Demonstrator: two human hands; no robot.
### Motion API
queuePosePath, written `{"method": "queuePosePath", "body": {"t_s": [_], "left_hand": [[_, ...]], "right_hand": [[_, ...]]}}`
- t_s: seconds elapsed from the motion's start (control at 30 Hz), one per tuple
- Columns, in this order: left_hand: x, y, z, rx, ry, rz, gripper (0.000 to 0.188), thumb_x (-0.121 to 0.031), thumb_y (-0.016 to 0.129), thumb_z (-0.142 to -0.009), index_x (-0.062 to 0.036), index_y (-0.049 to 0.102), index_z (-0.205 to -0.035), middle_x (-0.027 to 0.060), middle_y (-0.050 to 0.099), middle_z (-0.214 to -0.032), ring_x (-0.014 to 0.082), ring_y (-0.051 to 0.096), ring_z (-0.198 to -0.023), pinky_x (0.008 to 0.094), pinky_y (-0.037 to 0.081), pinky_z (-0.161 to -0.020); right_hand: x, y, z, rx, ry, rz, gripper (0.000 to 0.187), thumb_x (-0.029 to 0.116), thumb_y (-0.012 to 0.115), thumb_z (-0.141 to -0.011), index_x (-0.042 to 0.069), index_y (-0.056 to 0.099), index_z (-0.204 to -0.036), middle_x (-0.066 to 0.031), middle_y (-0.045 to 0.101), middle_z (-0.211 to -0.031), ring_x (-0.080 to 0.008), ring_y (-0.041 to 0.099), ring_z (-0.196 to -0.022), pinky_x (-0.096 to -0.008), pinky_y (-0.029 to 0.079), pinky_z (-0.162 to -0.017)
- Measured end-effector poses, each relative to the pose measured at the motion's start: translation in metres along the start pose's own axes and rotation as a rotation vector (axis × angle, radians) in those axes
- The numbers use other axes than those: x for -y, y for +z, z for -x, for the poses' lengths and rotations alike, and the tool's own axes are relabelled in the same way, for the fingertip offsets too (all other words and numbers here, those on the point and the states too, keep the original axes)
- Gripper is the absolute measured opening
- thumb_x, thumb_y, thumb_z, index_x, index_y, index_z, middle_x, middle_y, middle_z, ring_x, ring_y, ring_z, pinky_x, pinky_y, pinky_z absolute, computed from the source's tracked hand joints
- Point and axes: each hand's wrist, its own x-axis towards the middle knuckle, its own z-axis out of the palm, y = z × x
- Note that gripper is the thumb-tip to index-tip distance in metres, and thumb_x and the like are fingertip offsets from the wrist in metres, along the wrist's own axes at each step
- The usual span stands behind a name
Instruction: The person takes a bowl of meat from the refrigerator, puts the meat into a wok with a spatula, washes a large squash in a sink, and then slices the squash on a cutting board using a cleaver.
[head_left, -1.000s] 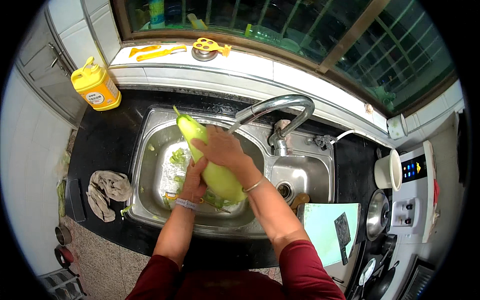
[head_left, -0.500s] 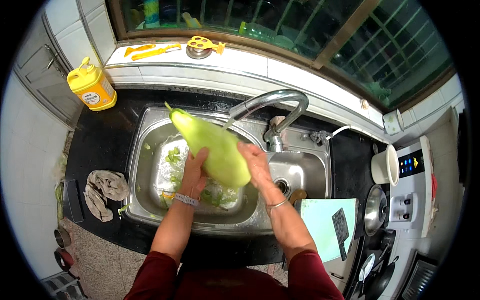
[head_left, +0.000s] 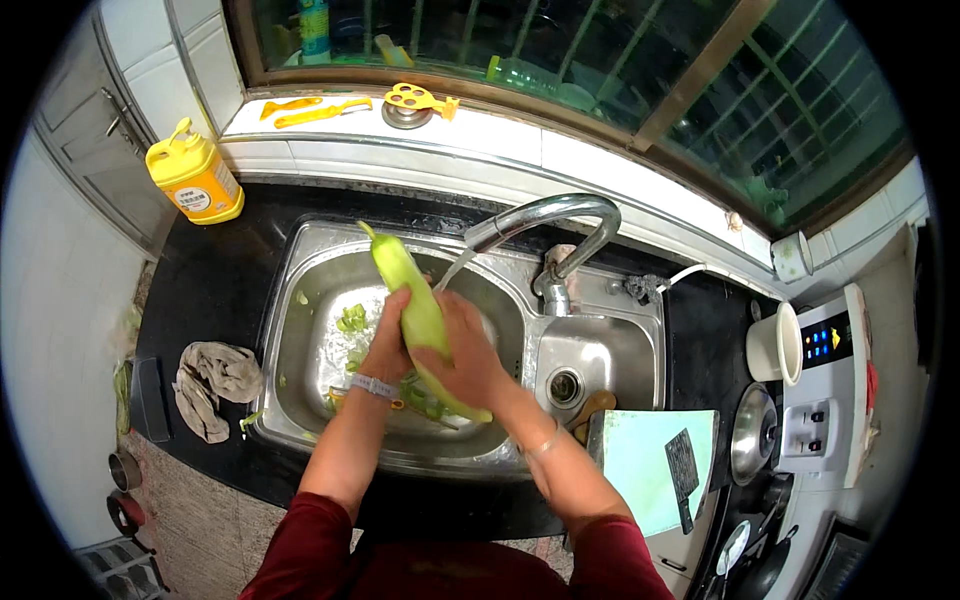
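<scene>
Over the large left basin of the steel sink [head_left: 300, 345] I hold a pale green gourd [head_left: 398, 268], its stem end pointing up and away to the left. My left hand [head_left: 388, 345] is closed on its left side. My right hand [head_left: 465, 350] wraps over its right side and hides part of it. The gourd shows a narrow side now; its lower end reaches past my right wrist. Water [head_left: 455, 268] runs from the chrome faucet [head_left: 545, 212] beside my right hand. Green peel scraps [head_left: 352, 318] and a partly hidden yellow item lie in the basin below.
A chopping board [head_left: 640, 465] with a black cleaver [head_left: 682, 468] lies right of my right forearm. A crumpled rag [head_left: 215, 385] is left of the sink. A yellow jug [head_left: 197, 180] stands at the back left. Yellow tools [head_left: 322, 114] lie on the sill.
The gourd has been rolled from its broad side to a narrow side. My right hand has moved left and down over it, closer to my left hand.
</scene>
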Motion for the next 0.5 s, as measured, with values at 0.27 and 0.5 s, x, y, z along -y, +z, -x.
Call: {"method": "queuePosePath", "body": {"t_s": [0.27, 0.5], "left_hand": [[0.029, 0.001, 0.008, -0.133, 0.116, 0.077, 0.052, -0.053, 0.052, -0.095, -0.0128, 0.052, -0.127, 0.0062, 0.062, -0.115, 0.0219, 0.062, -0.104, 0.037, 0.051, -0.092], [-0.001, -0.001, -0.02, -0.382, 0.147, 0.003, 0.043, -0.045, 0.067, -0.087, -0.0074, 0.059, -0.105, 0.0083, 0.063, -0.095, 0.0229, 0.063, -0.086, 0.0373, 0.053, -0.079]], "right_hand": [[-0.02, 0.008, -0.049, 0.318, 0.26, -0.267, 0.084, 0.041, 0.058, -0.094, -0.002, 0.016, -0.153, -0.0277, 0.029, -0.154, -0.0322, 0.03, -0.144, -0.0345, 0.025, -0.117], [-0.018, -0.047, -0.013, 0.456, 0.584, -0.171, 0.058, 0.048, 0.059, -0.092, 0.005, 0.056, -0.132, -0.0238, 0.063, -0.121, -0.0364, 0.06, -0.113, -0.0401, 0.045, -0.097]]}}
